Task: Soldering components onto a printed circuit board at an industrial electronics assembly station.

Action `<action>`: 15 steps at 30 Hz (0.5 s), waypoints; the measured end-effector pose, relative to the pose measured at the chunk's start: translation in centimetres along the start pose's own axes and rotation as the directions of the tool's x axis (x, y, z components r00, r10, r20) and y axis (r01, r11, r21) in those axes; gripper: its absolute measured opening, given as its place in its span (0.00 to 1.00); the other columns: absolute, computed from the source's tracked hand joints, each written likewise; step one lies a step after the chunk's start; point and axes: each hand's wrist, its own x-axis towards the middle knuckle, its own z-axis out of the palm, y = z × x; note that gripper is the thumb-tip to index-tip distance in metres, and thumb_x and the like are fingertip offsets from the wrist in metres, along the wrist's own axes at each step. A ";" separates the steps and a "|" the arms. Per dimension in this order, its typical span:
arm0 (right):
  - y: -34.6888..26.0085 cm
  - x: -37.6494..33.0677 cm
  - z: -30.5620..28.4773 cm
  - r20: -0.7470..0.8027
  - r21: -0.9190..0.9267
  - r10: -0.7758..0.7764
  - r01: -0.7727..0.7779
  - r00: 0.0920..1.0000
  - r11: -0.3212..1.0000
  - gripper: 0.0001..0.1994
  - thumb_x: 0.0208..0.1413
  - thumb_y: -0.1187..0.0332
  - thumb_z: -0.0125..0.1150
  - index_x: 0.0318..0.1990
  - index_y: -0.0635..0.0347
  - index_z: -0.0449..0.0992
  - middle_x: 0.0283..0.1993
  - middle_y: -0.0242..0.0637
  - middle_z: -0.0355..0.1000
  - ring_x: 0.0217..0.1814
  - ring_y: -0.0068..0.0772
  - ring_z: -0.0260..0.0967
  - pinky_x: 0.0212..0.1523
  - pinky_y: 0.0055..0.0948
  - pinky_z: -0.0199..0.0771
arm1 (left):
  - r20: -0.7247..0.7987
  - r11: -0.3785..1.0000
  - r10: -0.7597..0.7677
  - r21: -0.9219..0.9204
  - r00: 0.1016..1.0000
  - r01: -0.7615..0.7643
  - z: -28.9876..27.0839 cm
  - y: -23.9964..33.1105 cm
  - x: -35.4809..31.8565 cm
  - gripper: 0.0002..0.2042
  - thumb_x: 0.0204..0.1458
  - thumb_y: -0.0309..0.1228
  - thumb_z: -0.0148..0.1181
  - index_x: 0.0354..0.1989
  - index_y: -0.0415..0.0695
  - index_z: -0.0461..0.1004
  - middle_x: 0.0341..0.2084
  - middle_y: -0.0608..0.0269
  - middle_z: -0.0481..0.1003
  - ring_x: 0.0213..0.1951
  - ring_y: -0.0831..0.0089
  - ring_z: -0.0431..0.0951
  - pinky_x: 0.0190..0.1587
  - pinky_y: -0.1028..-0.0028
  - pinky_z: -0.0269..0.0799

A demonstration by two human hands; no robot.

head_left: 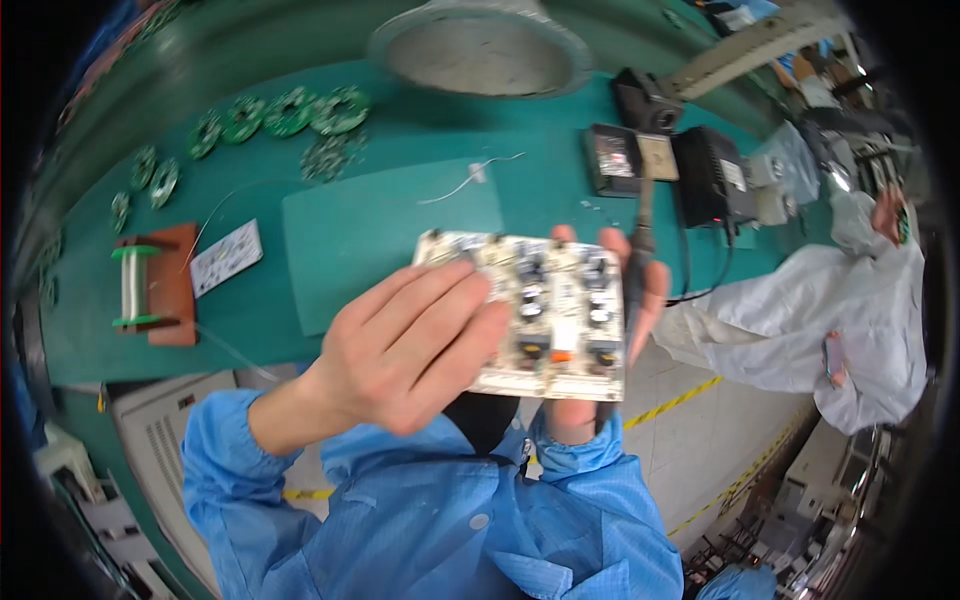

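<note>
Roughly at the centre of the view, the circuit-board panel (565, 335) showed a cream face crowded with black blocks (533, 348), shiny silver cylinders (600, 308) and a dash of orange. The left hand (405, 345) lay over its 9 o'clock side, fingers extended and together; whether they pinched could not be told. The right hand (652, 295) gripped the panel from behind at 3 o'clock, a slim, dark-handled soldering iron (638, 255) running past its fingers. Away from the panel at 9 o'clock, pale wire (133, 287) was wound on a green-flanged spool (138, 251) in a reddish-brown stand (174, 285). Round green circuit boards (290, 112) curved along 10 o'clock, and a dull metal hood (480, 55) flared at 12. A matte green mat (430, 140) spread below; a black soldering station (712, 180) stood at 2, crumpled white plastic (800, 310) lay at 3, and yellow tape (690, 397) crossed the pale floor (670, 455) at 4.
</note>
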 end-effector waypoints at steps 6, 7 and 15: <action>1.2 1.9 -5.0 0.066 -0.225 -0.160 0.171 0.985 0.959 0.29 0.58 0.48 0.47 0.59 0.58 0.57 0.52 0.49 0.63 0.50 0.45 0.65 0.50 0.41 0.67 | 0.072 0.994 -0.093 -0.050 0.993 0.097 -2.3 -1.4 -2.3 0.18 0.27 0.18 0.56 0.33 0.27 0.71 0.29 0.46 0.74 0.33 0.55 0.78 0.32 0.67 0.76; 0.9 2.9 -6.9 -0.013 -0.354 -0.233 0.214 0.972 0.911 0.26 0.58 0.50 0.45 0.55 0.62 0.61 0.46 0.46 0.66 0.43 0.38 0.66 0.43 0.36 0.67 | 0.065 0.995 -0.080 -0.057 0.995 0.083 -2.7 -1.6 -2.4 0.18 0.27 0.18 0.56 0.33 0.27 0.71 0.29 0.46 0.74 0.33 0.55 0.78 0.32 0.67 0.76; -2.2 15.5 -13.3 -0.350 -0.574 -0.245 0.000 0.904 0.819 0.11 0.56 0.62 0.53 0.31 0.63 0.72 0.19 0.30 0.65 0.17 0.17 0.57 0.19 0.17 0.55 | 0.166 0.960 -0.229 -0.124 0.959 0.251 -3.1 -1.9 -3.4 0.22 0.24 0.16 0.55 0.37 0.30 0.69 0.30 0.48 0.74 0.31 0.56 0.77 0.30 0.68 0.75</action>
